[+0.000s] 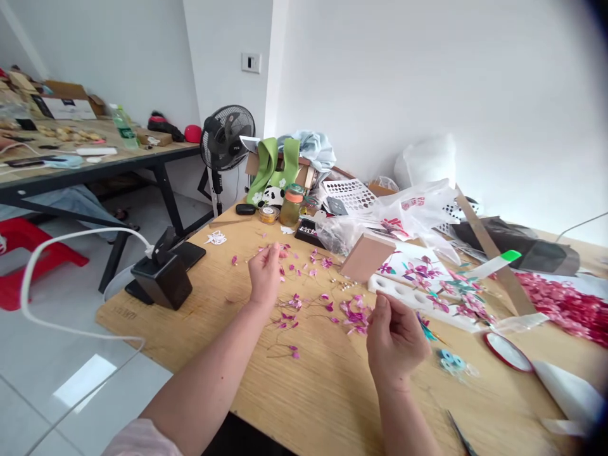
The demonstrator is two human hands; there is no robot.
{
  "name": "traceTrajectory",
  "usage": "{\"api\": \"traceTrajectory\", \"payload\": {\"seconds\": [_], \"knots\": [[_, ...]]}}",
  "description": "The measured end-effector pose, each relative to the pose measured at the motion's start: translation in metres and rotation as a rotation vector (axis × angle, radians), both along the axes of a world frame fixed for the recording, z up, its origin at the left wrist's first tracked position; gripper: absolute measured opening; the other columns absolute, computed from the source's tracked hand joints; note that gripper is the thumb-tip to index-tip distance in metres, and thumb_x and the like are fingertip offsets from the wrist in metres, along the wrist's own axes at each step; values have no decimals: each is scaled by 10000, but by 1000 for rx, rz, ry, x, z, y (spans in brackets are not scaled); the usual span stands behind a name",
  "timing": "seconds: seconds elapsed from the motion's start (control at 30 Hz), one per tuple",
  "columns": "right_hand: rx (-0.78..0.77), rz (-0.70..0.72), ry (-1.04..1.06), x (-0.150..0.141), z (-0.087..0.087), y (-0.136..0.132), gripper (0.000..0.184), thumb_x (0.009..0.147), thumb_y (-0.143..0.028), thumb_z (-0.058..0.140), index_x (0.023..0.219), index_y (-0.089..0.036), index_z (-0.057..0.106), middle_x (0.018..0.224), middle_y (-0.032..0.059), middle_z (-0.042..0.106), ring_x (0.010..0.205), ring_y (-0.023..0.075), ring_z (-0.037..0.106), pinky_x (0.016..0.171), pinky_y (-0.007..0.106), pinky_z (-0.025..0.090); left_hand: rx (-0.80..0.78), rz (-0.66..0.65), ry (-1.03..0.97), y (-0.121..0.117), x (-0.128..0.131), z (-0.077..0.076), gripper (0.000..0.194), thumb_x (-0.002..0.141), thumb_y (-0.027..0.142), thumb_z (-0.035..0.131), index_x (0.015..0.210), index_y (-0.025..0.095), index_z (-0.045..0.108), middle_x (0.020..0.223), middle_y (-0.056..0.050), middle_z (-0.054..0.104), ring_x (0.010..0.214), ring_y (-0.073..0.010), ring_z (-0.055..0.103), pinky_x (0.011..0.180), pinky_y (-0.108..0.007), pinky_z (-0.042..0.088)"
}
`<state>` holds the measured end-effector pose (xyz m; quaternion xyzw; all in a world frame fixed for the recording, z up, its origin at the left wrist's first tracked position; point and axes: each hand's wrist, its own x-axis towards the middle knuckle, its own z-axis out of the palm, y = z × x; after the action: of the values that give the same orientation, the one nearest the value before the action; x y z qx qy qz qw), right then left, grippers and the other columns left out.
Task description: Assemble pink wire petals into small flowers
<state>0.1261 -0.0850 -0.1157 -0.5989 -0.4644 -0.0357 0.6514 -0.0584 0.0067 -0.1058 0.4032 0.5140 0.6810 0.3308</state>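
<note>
Wooden table (313,392), twelve o'clock | white foam strip (406,293), one o'clock | right hand (396,342), one o'clock, before strip: thumb and fingertips pressed together, whether pinching something I cannot tell | left hand (265,275), nearly twelve o'clock: same | purple petals (295,303), twelve o'clock, scattered on wood

A pale room as it reaches me from afar
I see white walls (361,76) across the top, with a switch plate (251,63) left of centre and a standing fan (228,137) below it; at left a dark-legged table (133,159) stands on a glossy tiled floor (33,373), a red stool (26,231) near it, a bright reflection (85,383) at lower left, and a wooden table (313,399) fills the lower centre
</note>
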Motion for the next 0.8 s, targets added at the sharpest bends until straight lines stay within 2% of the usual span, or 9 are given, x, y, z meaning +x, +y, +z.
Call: {"api": "traceTrajectory", "payload": {"seconds": [0.17,0.33,0.47,0.67,0.8], "knots": [[30,-85,10,12,1,-3,234,813,-345,602,852,-119,651,582,3,582,480,107,506,501,237,420,28,-25,56,-4,1,1,402,821,472,480,600,164,613,487,2,551,514,-126,512,502,-231,371],[58,4,9,0,3,-6,188,825,-304,593,860,-125,636,666,43,634,544,126,569,501,234,434,34,-13,131,-8,1,3,408,831,473,469,608,165,616,473,4,529,501,-127,500,474,-228,356],[59,62,88,-4,1,-8,182,830,-293,589,898,-127,620,710,62,651,607,155,613,523,249,460,64,-30,122,-10,2,5,391,828,457,492,615,158,625,498,11,536,464,-107,465,463,-223,346],[60,54,149,-4,2,-9,178,822,-296,607,886,-130,625,697,52,639,615,164,618,551,273,475,96,-19,152,-10,1,7,366,832,416,508,610,151,629,544,11,568,477,-98,454,507,-222,364],[51,14,161,-2,3,-9,217,815,-337,611,877,-130,623,662,41,625,597,165,608,530,272,469,86,16,159,-8,-3,6,378,829,428,502,602,152,626,458,34,488,443,-98,415,486,-223,344]]}}
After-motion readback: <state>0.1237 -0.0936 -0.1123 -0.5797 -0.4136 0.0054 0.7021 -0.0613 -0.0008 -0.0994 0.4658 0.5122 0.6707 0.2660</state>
